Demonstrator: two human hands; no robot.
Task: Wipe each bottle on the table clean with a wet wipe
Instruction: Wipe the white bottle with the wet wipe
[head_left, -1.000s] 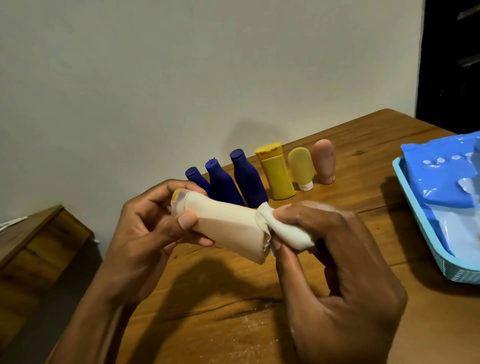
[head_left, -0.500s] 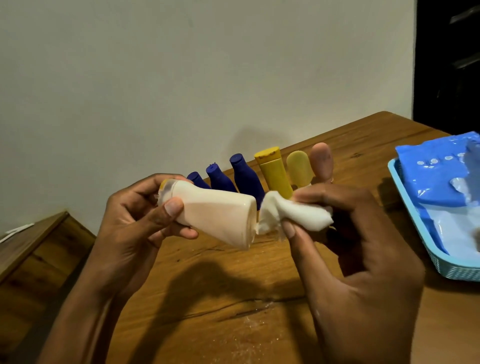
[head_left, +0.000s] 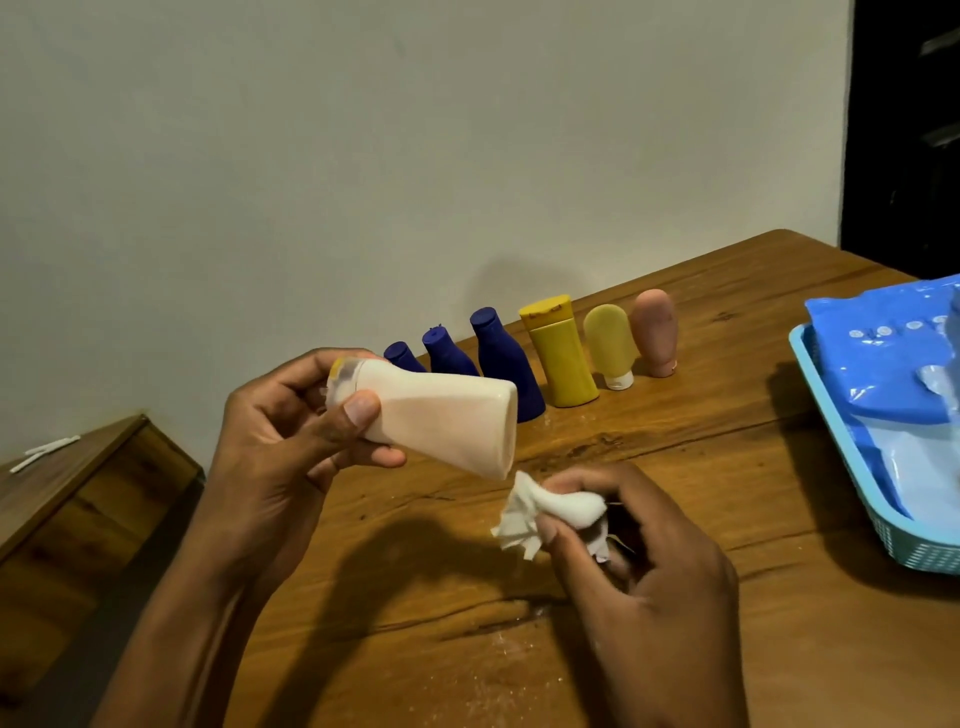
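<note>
A cream bottle (head_left: 436, 421) is gripped near its cap by the left hand (head_left: 291, 441) above the table (head_left: 727, 467), the crumpled wet wipe (head_left: 550, 514) is pinched just below its base by the right hand (head_left: 649, 561), so its wiping seems nearly done, while six bottles (head_left: 558, 353) are lined up by the wall, their cleanliness not discernible.

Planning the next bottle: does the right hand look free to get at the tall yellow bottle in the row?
Probably not yet: the right hand grips the crumpled wipe. The path to the tall yellow bottle looks open, though it stands close between neighbours.
</note>
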